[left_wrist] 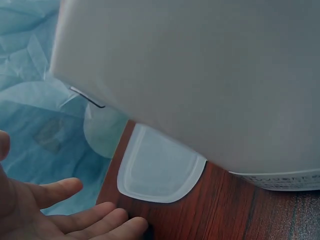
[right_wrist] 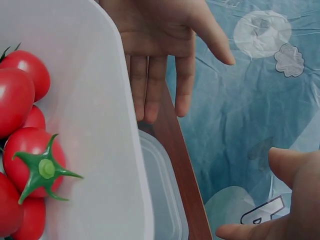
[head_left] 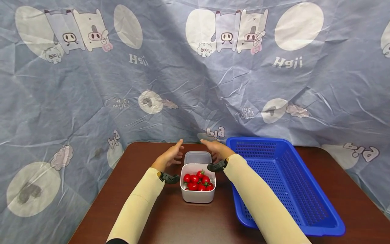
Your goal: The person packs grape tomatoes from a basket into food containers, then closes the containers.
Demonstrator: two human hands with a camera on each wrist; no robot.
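Observation:
A white square container (head_left: pixel 198 196) full of red cherry tomatoes (head_left: pixel 194 179), some with green stems, stands on the table between both forearms. Behind it lies a translucent lid (head_left: pixel 198 158), flat on the wood. My left hand (head_left: pixel 169 156) hovers left of the lid with its fingers spread and relaxed, holding nothing. On the lid's other side my right hand (head_left: pixel 217 149) is held likewise, thumb up and palm inward, also without anything in it. In the right wrist view the tomatoes (right_wrist: pixel 35 155) sit close to the camera, and both hands appear beyond the container wall.
A large blue plastic basket (head_left: pixel 317 189) with slotted walls stands on the right, partly under my right forearm. The brown table (head_left: pixel 122 189) ends at a patterned blue-grey cloth (head_left: pixel 170 74) that hangs behind and to the left.

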